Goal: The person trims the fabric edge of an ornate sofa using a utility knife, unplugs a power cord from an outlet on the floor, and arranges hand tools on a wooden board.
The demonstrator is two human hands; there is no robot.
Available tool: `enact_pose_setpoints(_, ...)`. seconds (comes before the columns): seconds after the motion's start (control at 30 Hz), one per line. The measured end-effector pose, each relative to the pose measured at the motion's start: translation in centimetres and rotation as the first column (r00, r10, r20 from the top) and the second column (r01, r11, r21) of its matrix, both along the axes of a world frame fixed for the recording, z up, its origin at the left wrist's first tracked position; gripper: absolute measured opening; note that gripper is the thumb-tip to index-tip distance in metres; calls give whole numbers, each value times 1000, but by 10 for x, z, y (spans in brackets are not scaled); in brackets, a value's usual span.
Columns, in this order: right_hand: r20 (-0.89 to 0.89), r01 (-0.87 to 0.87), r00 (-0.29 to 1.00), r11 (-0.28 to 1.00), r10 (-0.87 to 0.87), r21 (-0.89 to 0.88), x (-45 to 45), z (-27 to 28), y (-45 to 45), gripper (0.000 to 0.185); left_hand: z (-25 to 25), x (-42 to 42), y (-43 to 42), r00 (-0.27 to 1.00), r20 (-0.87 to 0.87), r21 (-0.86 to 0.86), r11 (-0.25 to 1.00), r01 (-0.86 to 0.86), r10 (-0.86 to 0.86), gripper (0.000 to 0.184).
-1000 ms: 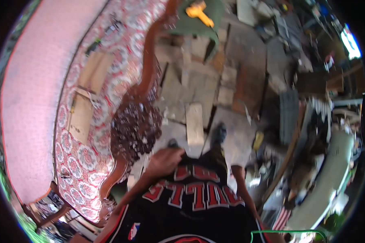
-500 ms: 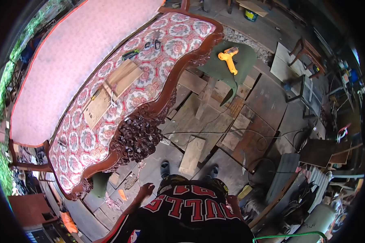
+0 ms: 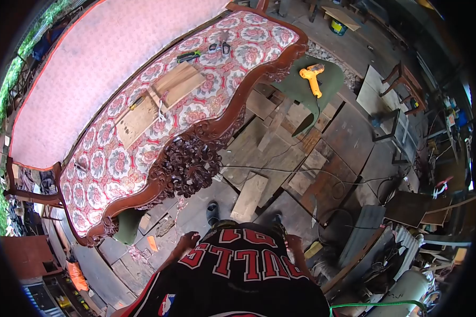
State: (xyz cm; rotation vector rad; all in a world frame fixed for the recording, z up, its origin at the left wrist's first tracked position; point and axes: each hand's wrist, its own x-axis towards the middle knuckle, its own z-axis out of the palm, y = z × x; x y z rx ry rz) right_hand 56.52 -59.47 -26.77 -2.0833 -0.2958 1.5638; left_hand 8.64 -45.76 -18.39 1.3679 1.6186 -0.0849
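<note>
My left hand [image 3: 189, 240] hangs beside my body at the left edge of my jersey, fingers loosely bent and nothing visible in them. My right hand [image 3: 294, 244] is down at my other side, its fingers too hidden to make out. In front of me stands a carved wooden sofa with a floral seat [image 3: 143, 174]. Two wooden boards [image 3: 177, 84] lie on that seat with a small yellow-handled tool [image 3: 137, 102] and a pale strip [image 3: 162, 111]. Beyond them are green-handled pliers [image 3: 189, 56] and scissors [image 3: 219, 48]. Neither hand touches the sofa.
A yellow heat gun or drill [image 3: 312, 79] lies on green cloth [image 3: 285, 84], right of the sofa. A cable [image 3: 280, 170] crosses the uneven plank floor. A loose wooden block [image 3: 250, 198] lies before my feet. Boards, metal sheets [image 3: 364, 232] and a tank [image 3: 407, 296] crowd the right.
The view has shifted, so the sofa and floor items sit a little higher and mostly further right. My hands remain at my sides, and the tools keep their places.
</note>
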Motion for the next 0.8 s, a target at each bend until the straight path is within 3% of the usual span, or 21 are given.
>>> enact_pose_setpoints(0.17,-47,81,995,996,-83,-48,-34,-32,-32,32,-20,-33,24,997,60,121,992,33,-40,50)
enact_pose_setpoints(0.23,-30,190,981,981,-191,-33,-46,-34,-32,32,-15,-35,46,992,103,-124,991,-55,68,44)
enact_pose_setpoints(0.27,-33,279,959,960,-280,-33,-62,-33,-40,32,-26,-42,58,994,97,-132,991,-26,39,44)
enact_pose_setpoints(0.33,39,182,983,983,-181,-22,-70,-26,-48,24,-52,-55,50,978,197,-94,994,-51,69,44)
enact_pose_setpoints(0.37,301,-112,948,994,101,19,-68,-16,-54,21,-44,-50,55,988,155,-27,1000,5,-1,42)
enact_pose_setpoints(0.4,523,-409,774,912,357,-18,-70,-3,-60,18,-29,-46,58,992,105,31,997,66,-69,41)
enact_pose_setpoints(0.43,504,-322,821,946,268,21,-72,19,-58,20,-37,-49,52,996,80,83,996,41,-48,40)
enact_pose_setpoints(0.47,499,-314,825,949,265,14,-65,6,-67,20,-49,-49,55,998,61,152,988,17,-26,39)
enact_pose_setpoints(0.53,594,-397,745,918,304,27,-39,-37,-98,22,-67,-51,49,998,34,127,990,-64,60,37)
enact_pose_setpoints(0.6,731,-589,593,801,336,109,-4,-17,-106,27,-101,-50,27,994,28,148,983,-108,105,37)
enact_pose_setpoints(0.63,180,-21,983,993,42,-117,12,20,-85,28,-105,-43,17,993,13,92,989,-117,117,36)
enact_pose_setpoints(0.67,23,236,972,964,-235,-126,27,20,-87,27,-108,-36,10,992,-4,36,991,-126,126,36)
enact_pose_setpoints(0.73,71,260,965,961,-254,-91,62,22,-96,23,-113,-5,-1,989,-38,11,990,-142,143,37)
enact_pose_setpoints(0.8,24,255,967,964,-254,-77,102,23,-113,22,-103,45,-12,996,-65,55,996,64,-61,38)
